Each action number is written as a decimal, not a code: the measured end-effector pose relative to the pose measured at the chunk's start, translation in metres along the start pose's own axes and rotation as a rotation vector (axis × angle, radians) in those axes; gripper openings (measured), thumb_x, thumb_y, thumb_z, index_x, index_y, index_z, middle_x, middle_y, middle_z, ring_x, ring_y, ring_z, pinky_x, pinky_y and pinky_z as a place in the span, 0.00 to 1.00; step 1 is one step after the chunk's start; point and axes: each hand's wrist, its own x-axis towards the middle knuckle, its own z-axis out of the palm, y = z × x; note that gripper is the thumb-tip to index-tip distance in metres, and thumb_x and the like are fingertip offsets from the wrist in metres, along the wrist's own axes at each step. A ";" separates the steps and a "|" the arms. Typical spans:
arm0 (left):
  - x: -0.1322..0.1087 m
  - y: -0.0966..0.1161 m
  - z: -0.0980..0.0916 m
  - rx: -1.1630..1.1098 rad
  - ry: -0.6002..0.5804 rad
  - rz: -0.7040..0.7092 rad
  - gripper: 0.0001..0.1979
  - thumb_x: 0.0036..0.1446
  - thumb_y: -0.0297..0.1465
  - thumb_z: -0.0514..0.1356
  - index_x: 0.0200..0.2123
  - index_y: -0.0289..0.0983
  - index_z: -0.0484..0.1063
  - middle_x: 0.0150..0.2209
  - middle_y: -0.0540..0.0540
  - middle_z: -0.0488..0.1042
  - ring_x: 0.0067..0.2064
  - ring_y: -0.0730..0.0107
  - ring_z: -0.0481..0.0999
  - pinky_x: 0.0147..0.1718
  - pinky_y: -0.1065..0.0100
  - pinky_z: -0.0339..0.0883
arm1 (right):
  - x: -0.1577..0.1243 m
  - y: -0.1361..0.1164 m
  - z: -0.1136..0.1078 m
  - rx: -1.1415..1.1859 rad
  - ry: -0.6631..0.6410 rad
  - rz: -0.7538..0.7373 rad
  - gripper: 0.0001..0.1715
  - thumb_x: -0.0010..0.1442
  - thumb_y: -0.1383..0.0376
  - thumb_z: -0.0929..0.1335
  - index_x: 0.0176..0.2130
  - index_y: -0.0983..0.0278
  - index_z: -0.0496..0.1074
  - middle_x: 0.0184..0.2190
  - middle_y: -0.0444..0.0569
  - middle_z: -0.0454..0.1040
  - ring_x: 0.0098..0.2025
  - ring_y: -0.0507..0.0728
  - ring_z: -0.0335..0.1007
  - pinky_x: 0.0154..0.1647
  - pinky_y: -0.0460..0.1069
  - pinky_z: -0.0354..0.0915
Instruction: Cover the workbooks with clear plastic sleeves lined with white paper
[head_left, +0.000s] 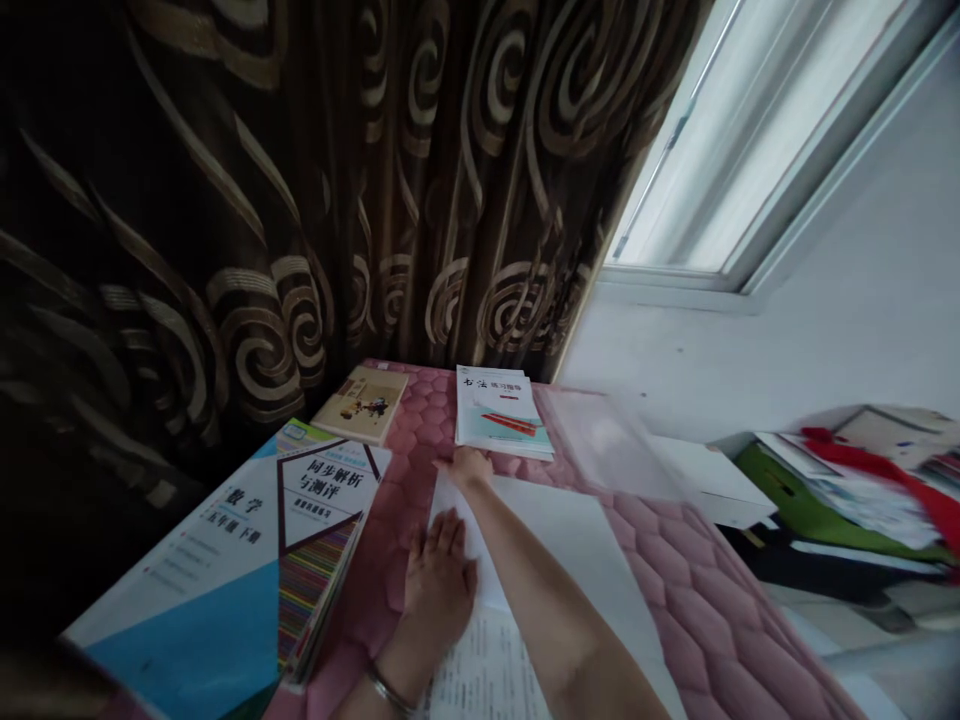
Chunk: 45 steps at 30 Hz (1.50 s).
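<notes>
Nearest lies a white printed page (484, 670), partly under a broad white paper sheet (559, 540) whose long axis runs away from the body. The open left hand (441, 580), wearing a silver bangle (386, 690), lies flat on the sheet, apparently pinning it; the right hand (465, 467) presses its far edge, not gripping. Beyond, on a quilted pink mat (675, 600), lie a large blue-and-white maths workbook (225, 540), a small cream book (361, 403) and a white calligraphy booklet (499, 410).

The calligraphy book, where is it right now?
In the head view, the calligraphy book lies at the far edge of the pink quilted mat, just beyond the right hand, beside a small tan book.
</notes>
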 end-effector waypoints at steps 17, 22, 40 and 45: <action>-0.001 0.001 -0.002 -0.010 0.039 -0.023 0.25 0.63 0.37 0.48 0.62 0.41 0.64 0.64 0.43 0.63 0.62 0.49 0.60 0.58 0.45 0.55 | -0.046 0.013 0.004 0.009 -0.095 -0.173 0.26 0.53 0.42 0.69 0.38 0.59 0.79 0.42 0.50 0.80 0.47 0.61 0.74 0.48 0.51 0.63; -0.002 0.002 -0.005 -0.020 -0.002 -0.017 0.27 0.63 0.36 0.47 0.65 0.42 0.59 0.67 0.46 0.57 0.64 0.50 0.57 0.58 0.44 0.54 | -0.024 0.009 0.005 -0.004 0.020 -0.032 0.31 0.62 0.45 0.61 0.46 0.66 0.77 0.45 0.62 0.78 0.49 0.66 0.73 0.50 0.56 0.63; 0.002 0.001 -0.006 0.119 0.010 -0.021 0.26 0.64 0.37 0.45 0.64 0.47 0.58 0.68 0.52 0.54 0.64 0.54 0.59 0.58 0.49 0.54 | -0.126 0.139 0.010 0.022 0.123 -0.119 0.28 0.68 0.61 0.56 0.62 0.70 0.62 0.65 0.55 0.59 0.66 0.59 0.52 0.65 0.50 0.49; 0.000 0.004 -0.008 0.198 -0.008 -0.013 0.26 0.65 0.37 0.43 0.65 0.45 0.57 0.68 0.52 0.53 0.65 0.53 0.57 0.61 0.47 0.50 | -0.162 0.201 0.003 -0.064 -0.011 -0.047 0.35 0.69 0.56 0.52 0.66 0.74 0.53 0.69 0.58 0.48 0.70 0.59 0.42 0.68 0.54 0.42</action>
